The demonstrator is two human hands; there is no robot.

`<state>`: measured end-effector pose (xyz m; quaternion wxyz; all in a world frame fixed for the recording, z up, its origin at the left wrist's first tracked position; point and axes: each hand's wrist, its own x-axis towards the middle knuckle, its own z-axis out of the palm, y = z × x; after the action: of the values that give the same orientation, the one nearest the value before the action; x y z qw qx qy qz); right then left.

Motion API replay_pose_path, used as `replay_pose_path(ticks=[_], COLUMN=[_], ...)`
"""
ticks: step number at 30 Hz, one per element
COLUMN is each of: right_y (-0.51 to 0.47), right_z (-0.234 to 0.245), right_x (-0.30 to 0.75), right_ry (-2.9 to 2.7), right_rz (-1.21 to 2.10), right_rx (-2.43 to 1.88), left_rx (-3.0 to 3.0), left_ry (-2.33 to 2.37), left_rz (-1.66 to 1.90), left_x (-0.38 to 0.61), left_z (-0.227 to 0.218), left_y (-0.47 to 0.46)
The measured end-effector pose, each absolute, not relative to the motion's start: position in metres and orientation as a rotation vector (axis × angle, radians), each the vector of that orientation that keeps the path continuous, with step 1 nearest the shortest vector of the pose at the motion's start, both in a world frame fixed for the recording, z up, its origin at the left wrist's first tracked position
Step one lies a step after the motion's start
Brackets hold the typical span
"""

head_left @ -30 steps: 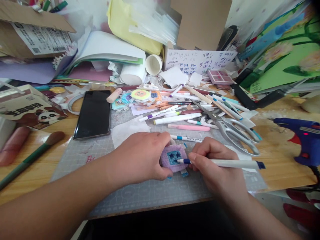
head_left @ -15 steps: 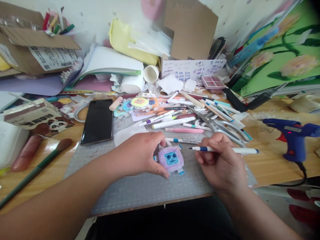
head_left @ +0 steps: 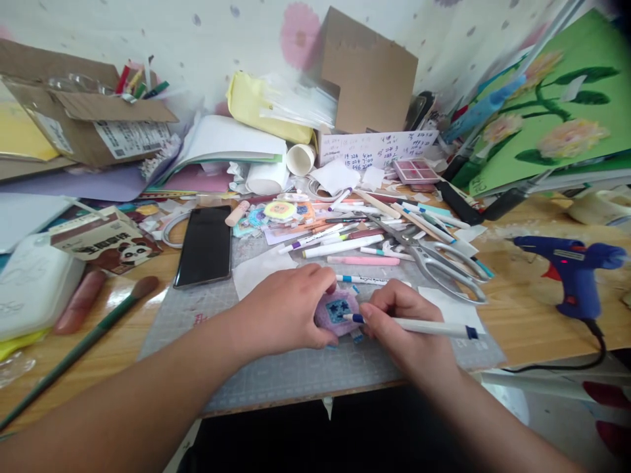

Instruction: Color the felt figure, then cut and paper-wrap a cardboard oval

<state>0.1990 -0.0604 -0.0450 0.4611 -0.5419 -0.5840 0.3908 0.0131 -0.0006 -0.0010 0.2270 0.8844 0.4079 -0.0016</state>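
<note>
My left hand (head_left: 286, 312) pinches a small purple square craft piece (head_left: 338, 310) with a blue face panel, holding it down on the grey cutting mat (head_left: 276, 374). My right hand (head_left: 401, 325) grips a white marker with a blue tip (head_left: 419, 324), its tip touching the blue panel of the piece. Both hands sit near the mat's front middle.
Several markers (head_left: 345, 246) and large scissors (head_left: 434, 259) lie behind my hands. A black phone (head_left: 206, 245) rests at the mat's left, a brush (head_left: 98, 328) and a panda box (head_left: 106, 238) further left. At the right stands a blue glue gun (head_left: 574, 266). Cardboard boxes and paper stacks fill the back.
The marker was lifted away from the piece half a second ago; now its tip is back on the blue panel. The view has tilted upward.
</note>
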Motion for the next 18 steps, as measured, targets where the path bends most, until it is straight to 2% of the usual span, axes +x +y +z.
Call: replay_pose_path(ticks=[18], right_y=[-0.0622], right_z=[-0.0455], right_x=[0.1984], right_ry=[-1.436], right_rz=[0.947], right_rx=[-1.358], left_rx=[2.447], left_ry=[1.133], left_rz=[-0.014], left_x=[0.0128], left_z=[-0.0074], left_y=[0.003])
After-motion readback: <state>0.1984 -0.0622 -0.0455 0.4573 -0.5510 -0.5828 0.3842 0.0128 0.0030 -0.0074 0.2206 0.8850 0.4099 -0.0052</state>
